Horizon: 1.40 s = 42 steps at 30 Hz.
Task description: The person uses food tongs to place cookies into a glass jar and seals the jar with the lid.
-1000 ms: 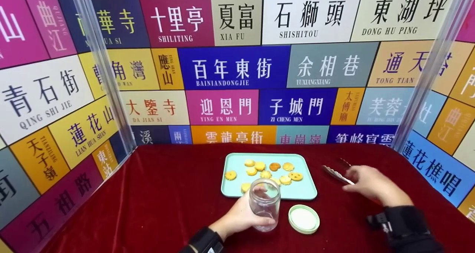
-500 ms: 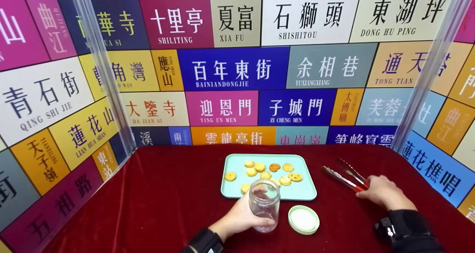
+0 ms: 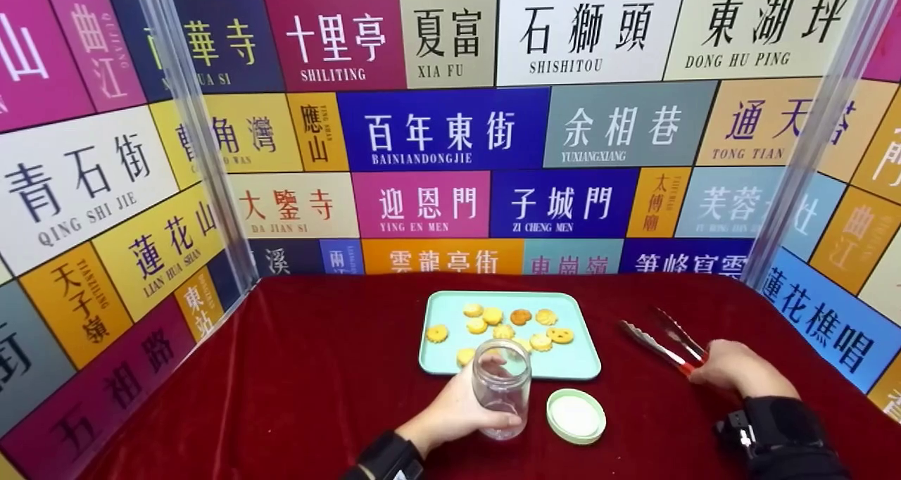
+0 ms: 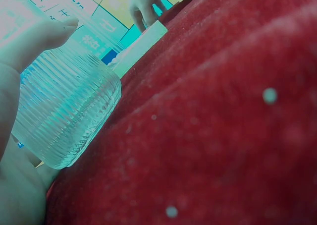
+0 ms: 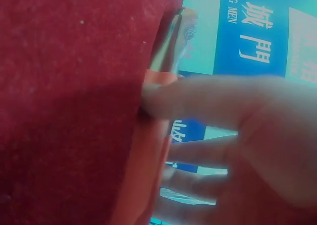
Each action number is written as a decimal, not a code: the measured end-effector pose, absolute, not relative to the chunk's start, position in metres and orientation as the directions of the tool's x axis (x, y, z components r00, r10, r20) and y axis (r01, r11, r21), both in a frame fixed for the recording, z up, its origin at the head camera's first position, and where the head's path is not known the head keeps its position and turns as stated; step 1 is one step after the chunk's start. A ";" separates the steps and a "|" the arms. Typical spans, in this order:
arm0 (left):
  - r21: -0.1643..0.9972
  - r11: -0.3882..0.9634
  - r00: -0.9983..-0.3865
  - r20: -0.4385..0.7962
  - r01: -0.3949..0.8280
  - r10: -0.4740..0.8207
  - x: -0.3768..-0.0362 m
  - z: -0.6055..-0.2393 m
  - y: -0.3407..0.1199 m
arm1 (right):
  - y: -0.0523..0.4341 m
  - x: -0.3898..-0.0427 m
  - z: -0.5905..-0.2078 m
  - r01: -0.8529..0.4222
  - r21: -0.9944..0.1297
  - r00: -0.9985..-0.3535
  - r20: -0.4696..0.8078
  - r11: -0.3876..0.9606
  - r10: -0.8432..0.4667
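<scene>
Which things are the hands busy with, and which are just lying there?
In use:
left hand grips the jar
right hand holds the tongs
tray of cookies

Lying about:
lid
red cloth
sign walls

Glass jar: clear, ribbed wall, lidless, upright on the red cloth; gripped round its lower body by the left hand, mouth above the fingers.

Tongs: metal arms, red handle end, lying flat, arms spread apart; right hand touches the handle end, tips pointing away from it.
</scene>
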<state>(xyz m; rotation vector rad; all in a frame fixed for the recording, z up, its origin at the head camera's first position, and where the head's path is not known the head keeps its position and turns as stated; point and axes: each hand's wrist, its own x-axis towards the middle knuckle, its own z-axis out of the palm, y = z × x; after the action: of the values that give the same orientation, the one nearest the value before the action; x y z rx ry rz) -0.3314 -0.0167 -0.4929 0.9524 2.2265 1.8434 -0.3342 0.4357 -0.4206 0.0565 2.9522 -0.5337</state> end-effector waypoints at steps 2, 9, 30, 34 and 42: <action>0.915 0.075 -0.801 0.306 0.397 0.515 -0.332 -0.493 -0.017 | 0.436 -0.336 -0.424 0.069 -0.333 -0.990 -0.141 0.940 0.023; 0.914 0.083 -0.803 0.303 0.398 0.513 -0.331 -0.493 -0.017 | 0.437 -0.341 -0.431 0.073 -0.325 -0.992 -0.120 0.943 0.035; 0.916 0.033 -0.790 0.325 0.399 0.519 -0.329 -0.491 -0.018 | 0.399 -0.343 -0.405 -0.038 -0.510 -0.999 0.039 0.860 -0.022; 0.916 0.025 -0.784 0.329 0.401 0.527 -0.329 -0.490 -0.017 | 0.387 -0.344 -0.404 -0.141 -0.450 -0.988 0.114 0.882 -0.100; 0.915 0.045 -0.793 0.322 0.401 0.517 -0.328 -0.490 -0.017 | 0.368 -0.345 -0.412 -0.275 -0.343 -0.956 0.194 0.898 -0.219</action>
<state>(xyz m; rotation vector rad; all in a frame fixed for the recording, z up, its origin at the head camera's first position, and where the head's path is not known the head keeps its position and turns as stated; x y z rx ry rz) -0.3284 -0.0166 -0.4902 0.9700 2.2004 1.8714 -0.3454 0.3679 -0.4116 -0.4197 3.2075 -0.6165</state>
